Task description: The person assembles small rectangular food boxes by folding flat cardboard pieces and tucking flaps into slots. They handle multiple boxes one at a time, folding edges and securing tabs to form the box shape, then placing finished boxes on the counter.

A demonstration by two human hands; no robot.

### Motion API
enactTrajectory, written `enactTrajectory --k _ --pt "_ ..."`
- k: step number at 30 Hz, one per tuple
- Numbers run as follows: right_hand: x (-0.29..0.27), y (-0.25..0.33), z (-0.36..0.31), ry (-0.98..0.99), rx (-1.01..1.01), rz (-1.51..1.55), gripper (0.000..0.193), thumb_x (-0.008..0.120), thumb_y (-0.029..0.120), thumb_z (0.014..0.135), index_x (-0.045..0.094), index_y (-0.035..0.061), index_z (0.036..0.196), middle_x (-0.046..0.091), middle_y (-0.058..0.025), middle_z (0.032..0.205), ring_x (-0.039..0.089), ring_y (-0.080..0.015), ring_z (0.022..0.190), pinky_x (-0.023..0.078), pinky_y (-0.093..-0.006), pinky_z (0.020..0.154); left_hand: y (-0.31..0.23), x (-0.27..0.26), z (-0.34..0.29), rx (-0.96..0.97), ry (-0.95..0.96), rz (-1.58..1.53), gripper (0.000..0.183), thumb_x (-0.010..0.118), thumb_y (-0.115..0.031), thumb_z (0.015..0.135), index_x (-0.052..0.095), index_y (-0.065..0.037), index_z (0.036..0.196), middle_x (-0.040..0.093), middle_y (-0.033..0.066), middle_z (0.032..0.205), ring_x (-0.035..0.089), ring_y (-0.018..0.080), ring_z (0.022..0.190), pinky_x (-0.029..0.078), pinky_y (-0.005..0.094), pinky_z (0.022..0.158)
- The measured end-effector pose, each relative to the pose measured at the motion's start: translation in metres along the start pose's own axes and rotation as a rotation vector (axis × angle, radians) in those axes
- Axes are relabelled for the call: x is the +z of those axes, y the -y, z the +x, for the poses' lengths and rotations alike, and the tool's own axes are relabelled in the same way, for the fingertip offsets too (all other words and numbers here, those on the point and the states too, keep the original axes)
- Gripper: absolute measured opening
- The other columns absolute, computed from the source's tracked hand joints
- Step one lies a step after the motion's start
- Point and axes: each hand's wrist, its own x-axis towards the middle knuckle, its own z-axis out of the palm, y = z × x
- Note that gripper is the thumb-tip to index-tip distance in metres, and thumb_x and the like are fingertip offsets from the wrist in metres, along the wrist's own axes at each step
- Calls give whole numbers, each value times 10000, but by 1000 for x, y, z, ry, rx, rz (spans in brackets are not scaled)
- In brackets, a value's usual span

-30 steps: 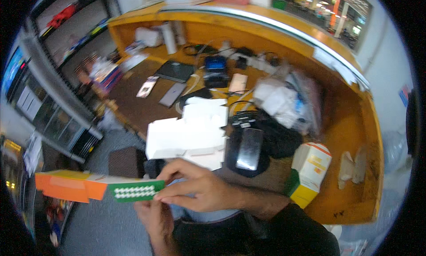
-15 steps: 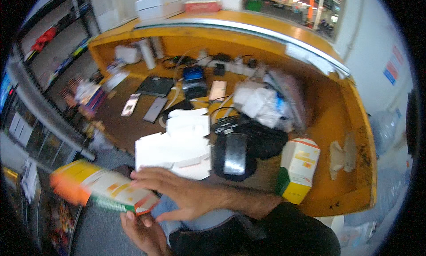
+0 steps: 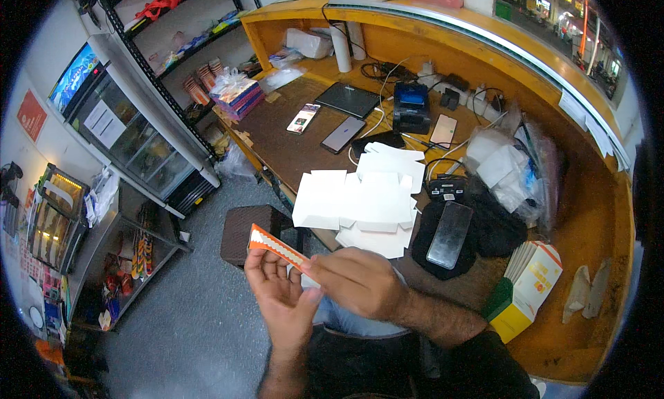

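Both of my hands hold a flat folded carton (image 3: 275, 247) in front of my body, seen nearly edge-on, so its printed faces are hidden. Its visible edge is orange with a white zigzag strip. The fingers of my left hand (image 3: 285, 305) support it from below, thumb toward the near side. My right hand (image 3: 363, 283) closes over its right end, back of the hand up. Just beyond lie several overlapping white card blanks (image 3: 377, 195) on the desk. To the right of my right forearm rests a stack of similar white, yellow and green cartons (image 3: 536, 278).
On the brown desk (image 3: 273, 112) are a black phone (image 3: 449, 234) on dark cloth, other phones, a closed laptop (image 3: 347, 100), a small printer (image 3: 411, 108), cables and plastic bags (image 3: 505, 164). A brown stool (image 3: 252, 229) stands left of the desk. Farther left is a glass-door fridge (image 3: 138, 129).
The carton has swung from lower left toward the middle and turned from showing its printed face to edge-on. My right hand now grips its end. The view has turned left.
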Motion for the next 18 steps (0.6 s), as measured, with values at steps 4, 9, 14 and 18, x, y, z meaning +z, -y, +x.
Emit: enactTrajectory --k 4,9,14,18 --pt "-3 5 15 13 -2 59 455 750 89 879 651 -47 1302 718 -184 1209 727 -352 1042 607 -428 911 -6 -5 -3 -231 -135 -208 640 596 34 1005 297 0 1569 569 210 1434 587 260 1312 476 426 1141" --pt "3 0 11 37 64 111 413 759 25 875 676 -19 1277 734 -178 1212 735 -356 1103 609 -445 962 -13 -13 10 -173 -232 -167 549 562 14 1037 347 49 1541 583 262 1453 612 277 1320 519 446 1118" --pt "-2 0 9 -144 178 137 318 773 -73 844 755 -8 1155 784 -178 1113 777 -329 1019 629 -402 909 -9 -39 2 -126 -24 1 458 683 32 989 485 68 1401 730 226 1206 756 240 1005 657 373 848" --pt "-2 5 6 -216 326 317 218 790 -71 865 769 -18 1076 790 -179 1042 781 -277 973 625 -369 858 -8 -29 -1 91 -107 326 296 729 45 962 599 39 1227 759 176 1040 758 207 840 660 330 678"
